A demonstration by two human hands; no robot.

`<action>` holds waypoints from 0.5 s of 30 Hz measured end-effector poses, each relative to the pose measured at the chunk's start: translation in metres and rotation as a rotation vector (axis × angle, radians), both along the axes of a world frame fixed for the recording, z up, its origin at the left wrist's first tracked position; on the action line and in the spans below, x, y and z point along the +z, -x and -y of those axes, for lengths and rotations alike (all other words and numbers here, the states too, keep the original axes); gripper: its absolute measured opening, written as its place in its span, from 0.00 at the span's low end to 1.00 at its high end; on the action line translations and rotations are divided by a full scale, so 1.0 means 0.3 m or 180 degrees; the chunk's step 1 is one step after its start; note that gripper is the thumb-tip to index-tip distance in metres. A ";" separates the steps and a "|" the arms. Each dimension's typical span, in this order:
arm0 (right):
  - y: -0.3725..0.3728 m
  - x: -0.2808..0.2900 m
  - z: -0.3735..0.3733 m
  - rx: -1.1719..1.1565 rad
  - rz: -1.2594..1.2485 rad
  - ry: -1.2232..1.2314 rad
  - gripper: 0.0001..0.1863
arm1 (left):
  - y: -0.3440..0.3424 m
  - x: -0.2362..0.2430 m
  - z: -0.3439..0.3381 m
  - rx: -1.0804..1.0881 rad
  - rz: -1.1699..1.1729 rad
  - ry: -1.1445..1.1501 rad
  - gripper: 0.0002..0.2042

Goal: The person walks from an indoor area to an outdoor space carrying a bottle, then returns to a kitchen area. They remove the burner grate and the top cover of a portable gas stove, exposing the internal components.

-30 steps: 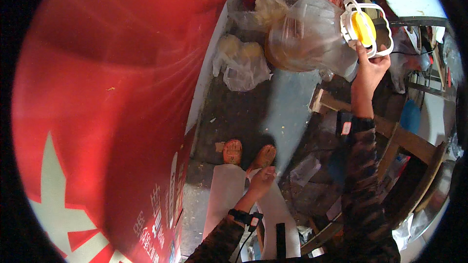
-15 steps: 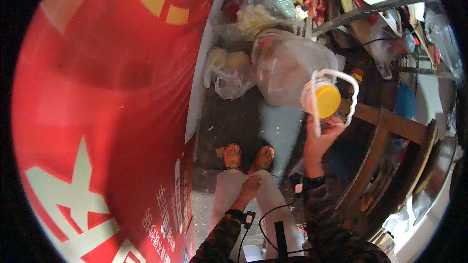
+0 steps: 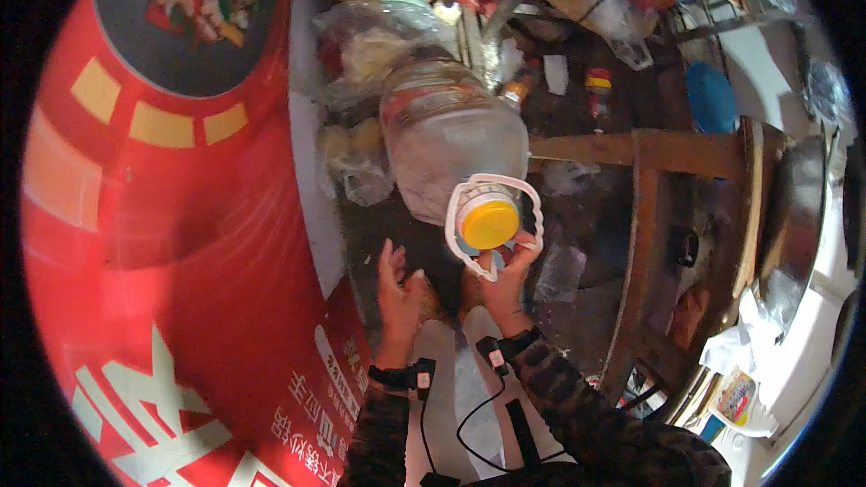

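Note:
A large clear plastic jug [image 3: 460, 149] lies tilted in front of me, its neck toward my body. On the neck sits a yellow screw cap [image 3: 490, 225], ringed by a white carrying handle [image 3: 451, 227]. The fingers of my right hand [image 3: 507, 281] are closed round the near end of that handle, just below the cap. To the left, my left hand [image 3: 399, 299] is raised with its fingers apart, holding nothing. It is close to the jug without touching it.
A red printed panel [image 3: 207, 234] fills the left side. Plastic bags [image 3: 361, 158] with pale contents lie beyond it. At the right stands a wooden frame [image 3: 636, 243], with a blue round object [image 3: 711, 97] behind. A small red bottle with a yellow top [image 3: 598, 90] stands near it.
My left hand has come up from my leg toward the jug and opened. My right hand keeps hold of the handle. The view has shifted, and the jug now appears further left.

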State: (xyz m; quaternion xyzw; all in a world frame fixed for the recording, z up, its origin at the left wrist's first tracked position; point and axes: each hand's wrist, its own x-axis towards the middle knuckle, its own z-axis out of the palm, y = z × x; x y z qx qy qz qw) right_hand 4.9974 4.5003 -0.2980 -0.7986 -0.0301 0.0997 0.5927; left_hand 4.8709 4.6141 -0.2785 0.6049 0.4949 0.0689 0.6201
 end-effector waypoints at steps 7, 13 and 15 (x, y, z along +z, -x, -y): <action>-0.015 -0.011 0.059 0.0216 -0.0065 -0.0082 0.33 | -0.069 0.020 0.095 0.0007 0.0405 0.0238 0.38; -0.002 -0.037 0.093 0.0262 0.0038 -0.0061 0.33 | 0.036 -0.097 0.224 -0.0202 0.0515 0.0566 0.38; 0.006 -0.038 0.098 0.0240 -0.0046 -0.0126 0.32 | 0.072 -0.100 0.267 -0.0163 0.0374 0.0843 0.38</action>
